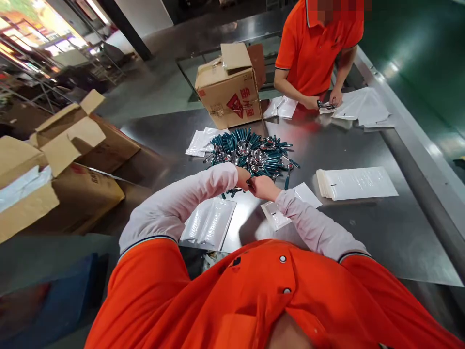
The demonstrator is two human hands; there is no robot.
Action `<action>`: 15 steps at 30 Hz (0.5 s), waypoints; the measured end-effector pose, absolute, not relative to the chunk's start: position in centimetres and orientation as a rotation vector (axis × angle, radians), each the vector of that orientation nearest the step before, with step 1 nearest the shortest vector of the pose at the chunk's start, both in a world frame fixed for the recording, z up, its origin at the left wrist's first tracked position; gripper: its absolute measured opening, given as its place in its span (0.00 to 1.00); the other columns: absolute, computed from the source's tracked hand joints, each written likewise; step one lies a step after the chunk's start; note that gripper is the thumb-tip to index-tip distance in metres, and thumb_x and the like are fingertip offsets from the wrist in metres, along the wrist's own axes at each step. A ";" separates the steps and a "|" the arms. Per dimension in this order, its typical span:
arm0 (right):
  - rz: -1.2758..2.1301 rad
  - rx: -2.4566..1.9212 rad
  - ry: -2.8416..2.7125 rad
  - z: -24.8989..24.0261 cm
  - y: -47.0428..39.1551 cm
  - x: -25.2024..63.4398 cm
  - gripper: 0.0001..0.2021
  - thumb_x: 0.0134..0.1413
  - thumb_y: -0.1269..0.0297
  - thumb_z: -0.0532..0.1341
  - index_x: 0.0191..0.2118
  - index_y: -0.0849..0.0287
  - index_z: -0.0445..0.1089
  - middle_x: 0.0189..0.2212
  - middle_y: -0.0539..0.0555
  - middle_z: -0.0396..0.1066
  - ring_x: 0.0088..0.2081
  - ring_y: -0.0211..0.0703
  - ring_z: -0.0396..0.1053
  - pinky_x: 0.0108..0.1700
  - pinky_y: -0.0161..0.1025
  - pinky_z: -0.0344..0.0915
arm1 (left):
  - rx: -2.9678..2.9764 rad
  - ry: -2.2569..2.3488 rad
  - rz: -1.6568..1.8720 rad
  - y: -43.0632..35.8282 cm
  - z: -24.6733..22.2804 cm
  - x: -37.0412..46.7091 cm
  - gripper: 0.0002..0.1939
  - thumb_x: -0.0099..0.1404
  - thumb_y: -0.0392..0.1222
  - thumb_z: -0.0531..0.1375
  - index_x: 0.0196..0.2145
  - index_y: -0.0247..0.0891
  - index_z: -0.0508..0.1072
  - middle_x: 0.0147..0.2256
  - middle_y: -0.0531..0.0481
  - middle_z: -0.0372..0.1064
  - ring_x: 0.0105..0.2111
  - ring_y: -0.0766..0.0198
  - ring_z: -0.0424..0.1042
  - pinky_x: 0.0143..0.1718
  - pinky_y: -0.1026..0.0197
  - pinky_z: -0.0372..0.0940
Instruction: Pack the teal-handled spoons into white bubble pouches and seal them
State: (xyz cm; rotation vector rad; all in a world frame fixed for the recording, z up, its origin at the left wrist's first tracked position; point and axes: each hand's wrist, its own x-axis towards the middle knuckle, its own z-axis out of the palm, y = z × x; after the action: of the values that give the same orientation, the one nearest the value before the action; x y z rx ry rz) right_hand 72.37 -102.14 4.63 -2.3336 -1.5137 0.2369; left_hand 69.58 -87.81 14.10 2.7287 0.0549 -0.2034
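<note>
My left hand (243, 178) and my right hand (264, 187) meet at the near edge of a heap of teal-handled spoons (250, 150). Both look closed, with the left hand's fingers mostly hidden. Something small and dark shows between them, too little of it to name. More handles poke out below my left hand. White padded envelopes (212, 223) lie on the metal table under my left forearm. Another padded envelope (275, 215) lies partly beneath my right sleeve.
A stack of white envelopes (359, 183) sits at the right. Behind the heap stands a cardboard box (230, 97). Across the metal table (366, 232), a co-worker in orange (312, 53) handles spoons beside spread envelopes (363, 106). Open cartons (83, 194) stand at the left.
</note>
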 end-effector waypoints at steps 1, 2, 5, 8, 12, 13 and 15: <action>0.243 -2.330 -1.496 3.9 -102.7 72.1 0.14 0.65 0.61 0.56 0.44 0.65 0.75 0.40 0.64 0.77 0.40 0.50 0.75 0.41 0.39 0.63 | 2.726 0.052 -0.226 -87.2 15.3 69.0 0.27 0.45 0.60 0.73 0.34 0.34 0.78 0.31 0.46 0.76 0.36 0.51 0.77 0.44 0.52 0.71; 0.232 -2.304 -1.459 3.2 -103.3 71.7 0.14 0.64 0.61 0.56 0.43 0.64 0.75 0.39 0.64 0.78 0.40 0.50 0.75 0.41 0.39 0.63 | 2.710 0.044 -0.188 -86.5 16.5 68.1 0.32 0.39 0.60 0.75 0.37 0.34 0.78 0.34 0.44 0.77 0.41 0.46 0.76 0.48 0.49 0.70; 0.148 -2.134 -1.275 0.8 -105.2 70.8 0.13 0.65 0.63 0.54 0.39 0.61 0.74 0.35 0.59 0.77 0.38 0.47 0.73 0.42 0.39 0.65 | 2.438 -0.041 0.262 -85.0 18.8 64.5 0.53 0.39 0.64 0.74 0.58 0.34 0.69 0.56 0.40 0.70 0.61 0.40 0.63 0.65 0.43 0.56; 0.010 -1.929 -1.080 -0.9 -106.4 70.1 0.12 0.64 0.63 0.53 0.37 0.59 0.73 0.35 0.58 0.76 0.41 0.48 0.72 0.47 0.42 0.67 | 2.013 -0.088 0.409 -86.9 16.2 61.1 0.65 0.38 0.68 0.73 0.68 0.43 0.55 0.67 0.42 0.54 0.68 0.43 0.53 0.69 0.43 0.48; -0.072 -1.847 -1.122 -1.7 -106.8 69.2 0.07 0.57 0.68 0.57 0.38 0.58 0.72 0.38 0.58 0.74 0.47 0.50 0.70 0.58 0.49 0.63 | 1.850 0.045 0.334 -94.3 7.9 59.9 0.61 0.36 0.62 0.76 0.64 0.36 0.61 0.62 0.33 0.62 0.64 0.39 0.59 0.66 0.39 0.54; -0.068 -1.850 -1.172 -1.7 -106.9 68.9 0.07 0.56 0.69 0.57 0.38 0.59 0.72 0.38 0.58 0.74 0.47 0.50 0.69 0.61 0.50 0.61 | 1.842 0.066 0.396 -96.2 6.1 60.1 0.57 0.39 0.60 0.75 0.62 0.35 0.63 0.59 0.32 0.65 0.61 0.40 0.63 0.64 0.39 0.58; -0.069 -1.881 -1.230 -1.5 -107.1 68.3 0.10 0.55 0.69 0.58 0.42 0.61 0.72 0.41 0.61 0.74 0.51 0.52 0.68 0.64 0.51 0.57 | 1.846 0.084 0.575 -98.9 3.7 60.5 0.43 0.45 0.58 0.73 0.55 0.35 0.69 0.53 0.34 0.70 0.56 0.44 0.69 0.60 0.41 0.64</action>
State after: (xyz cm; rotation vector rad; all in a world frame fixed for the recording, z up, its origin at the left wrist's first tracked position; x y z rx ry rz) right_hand 68.28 -107.14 -1.54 -1.8814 -1.2300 -0.0694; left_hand 60.53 -98.85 3.69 1.8462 0.0837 0.5746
